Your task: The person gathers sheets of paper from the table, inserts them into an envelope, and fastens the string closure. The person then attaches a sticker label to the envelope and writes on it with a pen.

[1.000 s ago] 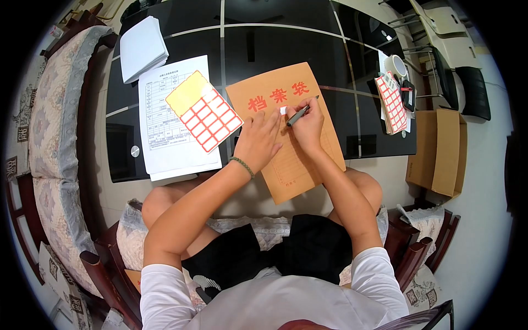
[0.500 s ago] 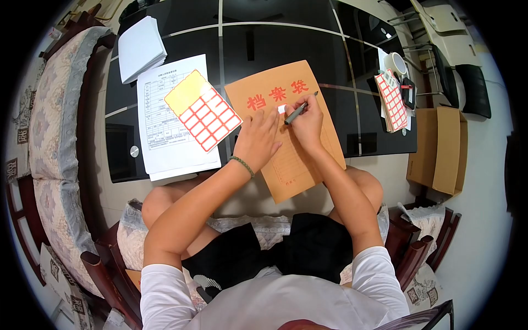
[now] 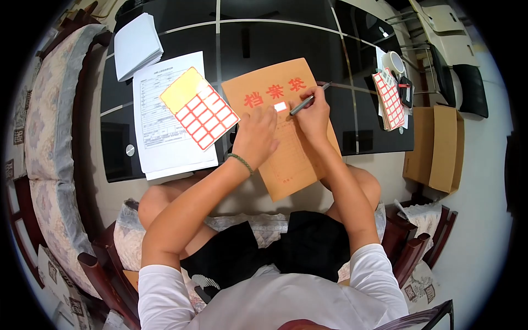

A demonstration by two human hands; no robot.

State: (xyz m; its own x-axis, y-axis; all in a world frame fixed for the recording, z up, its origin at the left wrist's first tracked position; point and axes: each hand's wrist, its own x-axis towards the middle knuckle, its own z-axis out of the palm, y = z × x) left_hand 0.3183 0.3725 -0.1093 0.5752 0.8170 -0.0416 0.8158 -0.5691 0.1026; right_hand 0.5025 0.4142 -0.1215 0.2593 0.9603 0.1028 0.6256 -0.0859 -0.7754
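A brown paper file envelope with large red characters lies at a slant over the table's front edge. On it, below the characters, is a small white label with a red border. My left hand rests flat on the envelope, fingers stretched out, their tips beside the label. My right hand grips a grey pen, its tip a little to the right of the label. Left of the envelope, a sheet of red-bordered labels with a yellow top part lies on a printed form.
A stack of white paper lies at the table's back left. On the right are a roll of tape, another label sheet and a black object. A cardboard box stands on the floor beyond the black table.
My right hand has drawn back to the right with the pen, uncovering the small label. The left hand stays on the envelope. The whole view has shifted slightly.
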